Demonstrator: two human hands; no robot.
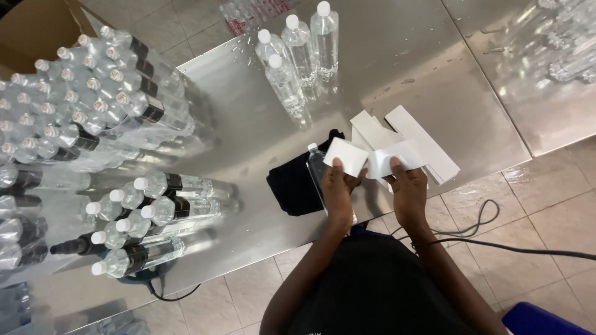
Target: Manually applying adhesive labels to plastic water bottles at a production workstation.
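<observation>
My left hand (338, 193) and my right hand (408, 191) hold a white label sheet (366, 158) between them, just above the near edge of a shiny steel table (397, 68). The left thumb presses on the sheet's left flap, the right thumb on its curled right part. Under the sheet lies a clear plastic bottle (315, 162) with a white cap, on its side, resting against a black cloth (293, 183). A stack of white label strips (425, 139) lies on the table right behind my right hand.
Several upright clear bottles (297, 53) stand at the table's far middle. Many labelled bottles (87, 99) lie piled at the left, more (143, 217) at the near left. A brown cardboard box (31, 28) sits at the top left. Black cables (490, 239) trail over the tiled floor.
</observation>
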